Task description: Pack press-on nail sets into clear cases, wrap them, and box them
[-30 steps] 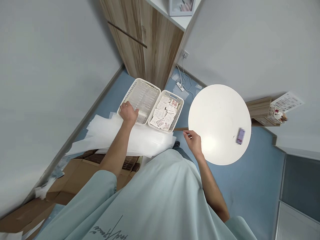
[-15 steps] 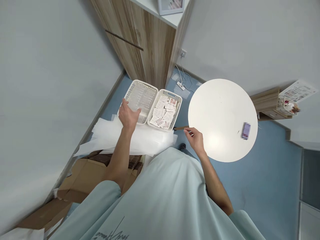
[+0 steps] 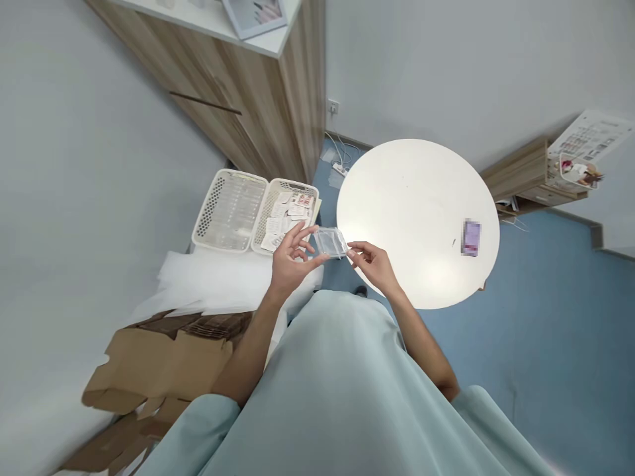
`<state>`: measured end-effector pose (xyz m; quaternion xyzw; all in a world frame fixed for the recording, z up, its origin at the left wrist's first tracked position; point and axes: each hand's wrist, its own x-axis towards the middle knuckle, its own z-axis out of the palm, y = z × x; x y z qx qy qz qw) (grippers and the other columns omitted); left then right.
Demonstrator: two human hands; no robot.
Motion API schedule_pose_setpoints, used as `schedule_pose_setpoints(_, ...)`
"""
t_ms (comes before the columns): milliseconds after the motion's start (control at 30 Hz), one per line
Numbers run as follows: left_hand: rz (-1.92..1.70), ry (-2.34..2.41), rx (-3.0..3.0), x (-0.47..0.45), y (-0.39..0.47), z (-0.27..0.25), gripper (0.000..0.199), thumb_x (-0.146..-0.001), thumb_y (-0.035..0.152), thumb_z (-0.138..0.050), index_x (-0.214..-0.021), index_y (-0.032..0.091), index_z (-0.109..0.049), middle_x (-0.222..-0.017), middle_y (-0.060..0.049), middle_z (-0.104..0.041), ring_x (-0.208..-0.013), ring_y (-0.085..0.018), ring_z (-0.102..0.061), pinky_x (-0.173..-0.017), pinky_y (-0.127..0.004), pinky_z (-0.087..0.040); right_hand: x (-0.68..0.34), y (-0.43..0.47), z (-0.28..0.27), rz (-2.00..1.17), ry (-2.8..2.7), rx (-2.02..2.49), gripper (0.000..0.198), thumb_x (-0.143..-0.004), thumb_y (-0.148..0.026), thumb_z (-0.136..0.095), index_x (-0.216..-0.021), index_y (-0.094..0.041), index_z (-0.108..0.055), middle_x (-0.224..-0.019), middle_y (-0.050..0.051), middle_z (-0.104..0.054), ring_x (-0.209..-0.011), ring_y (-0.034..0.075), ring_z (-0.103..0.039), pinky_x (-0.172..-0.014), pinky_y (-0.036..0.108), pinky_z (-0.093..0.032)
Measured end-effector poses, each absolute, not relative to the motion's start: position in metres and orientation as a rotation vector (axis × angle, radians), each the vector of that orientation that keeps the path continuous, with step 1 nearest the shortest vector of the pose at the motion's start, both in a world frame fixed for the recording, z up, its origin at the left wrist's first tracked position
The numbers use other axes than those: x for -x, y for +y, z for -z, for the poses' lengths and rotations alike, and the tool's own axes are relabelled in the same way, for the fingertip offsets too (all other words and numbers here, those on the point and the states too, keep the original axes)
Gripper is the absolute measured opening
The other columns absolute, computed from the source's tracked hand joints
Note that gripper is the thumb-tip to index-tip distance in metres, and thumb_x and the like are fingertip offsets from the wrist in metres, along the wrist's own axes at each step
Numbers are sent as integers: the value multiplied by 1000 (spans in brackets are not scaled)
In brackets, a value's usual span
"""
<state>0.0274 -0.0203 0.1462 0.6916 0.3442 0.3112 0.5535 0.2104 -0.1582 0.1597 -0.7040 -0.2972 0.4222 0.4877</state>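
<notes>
A small clear plastic box (image 3: 331, 242) is held between my hands, in front of the round table's left edge. My left hand (image 3: 290, 264) grips its left end between thumb and fingers. At the opposite end, the fingertips of my right hand (image 3: 372, 266) are closed on the right edge. Behind my left hand stands a white basket of printed cards (image 3: 282, 210), partly covered by the fingers. Left of it, a second white basket (image 3: 202, 215) contains rows of clear plastic boxes (image 3: 235, 208).
A white round table (image 3: 417, 198) with a blurred purple object (image 3: 471, 238) stands at right. White sheets (image 3: 213, 281) lie below the baskets, above flattened cardboard boxes (image 3: 149, 363). A wood-grain cabinet (image 3: 238, 86) rises behind; a power strip (image 3: 340, 170) lies on the floor.
My left hand has left the basket of clear boxes and moved right, now with a clear plastic box. My right hand has moved slightly left onto the box. The view has shifted.
</notes>
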Motion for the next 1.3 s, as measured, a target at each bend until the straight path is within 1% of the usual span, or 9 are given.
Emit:
schedule_pose_setpoints(200, -614, 735, -1595, -85, -81, -155, 87, -77, 49, -89, -152, 24, -53, -146, -19, -66, -84, -16, -68, -61, -27, -56, -262, -218, -157, -1147, -514, 1583, 51, -83, -62, -79, -115, -23, -72, -96, 5, -80, -66, 15, -67, -55, 27, -46)
schedule_pose_setpoints(367, -507, 741, -1688, -127, -120, -156, 87, -78, 51, -87, -153, 27, -52, -148, -16, -65, -90, -20, -69, -65, -30, -58, -294, -265, -144, -1134, -447, 1627, 54, -84, -64, -77, -118, -23, -71, -100, 6, -80, -69, 18, -71, -58, 29, -51)
schedule_pose_setpoints(500, -416, 740, -1875, -153, -144, -153, 86, -78, 50, -87, -154, 30, -52, -147, -11, -67, -94, -22, -70, -73, -34, -59, -309, -294, -133, -1100, -417, 1645, 54, -82, -60, -82, -120, -24, -70, -122, 10, -77, -103, 25, -76, -83, 38, -63)
schedule_pose_setpoints(567, -357, 722, -1958, -164, -156, -149, 82, -80, 49, -86, -153, 30, -54, -146, -10, -68, -96, -23, -69, -78, -35, -60, -313, -305, -129, -1110, -425, 1634, 55, -79, -55, -87, -121, -26, -69, -130, 10, -74, -123, 28, -70, -99, 42, -62)
schedule_pose_setpoints(633, -305, 708, -2005, -173, -168, -145, 77, -82, 48, -84, -152, 30, -56, -143, -10, -69, -97, -24, -70, -83, -37, -60, -317, -315, -124, -1126, -415, 1638, 57, -75, -52, -91, -120, -26, -67, -132, 10, -73, -131, 29, -66, -105, 46, -60)
schedule_pose_setpoints(767, -253, 675, -1970, -185, -193, -140, 81, -83, 44, -84, -157, 32, -52, -148, -10, -67, -107, -26, -69, -88, -40, -60, -326, -335, -112, -1133, -348, 1640, 57, -73, -50, -92, -117, -25, -66, -127, 11, -75, -128, 29, -68, -104, 47, -61)
schedule_pose_setpoints(933, -233, 725, -1597, -193, -213, -130, 106, -73, 43, -92, -165, 35, -40, -167, -14, -46, -129, -31, -63, -94, -42, -60, -340, -358, -104, -1203, -358, 1572, 56, -74, -45, -92, -119, -25, -67, -126, 11, -76, -121, 29, -73, -102, 46, -62)
schedule_pose_setpoints(1100, -71, 860, -1200, -192, -222, -109, 111, -65, 45, -98, -160, 21, -47, -145, -21, -66, -128, -36, -67, -107, -51, -56, -346, -374, -107, -1345, -431, 1456, 55, -76, -44, -91, -122, -26, -67, -127, 10, -77, -115, 27, -76, -104, 48, -61)
schedule_pose_setpoints(1300, -10, 853, -1181, -191, -225, -108, 105, -58, 43, -101, -151, 18, -58, -127, -17, -76, -117, -36, -74, -107, -53, -57, -341, -385, -115, -1356, -478, 1435, 56, -78, -44, -89, -127, -28, -66, -127, 8, -77, -114, 27, -77, -108, 51, -60)
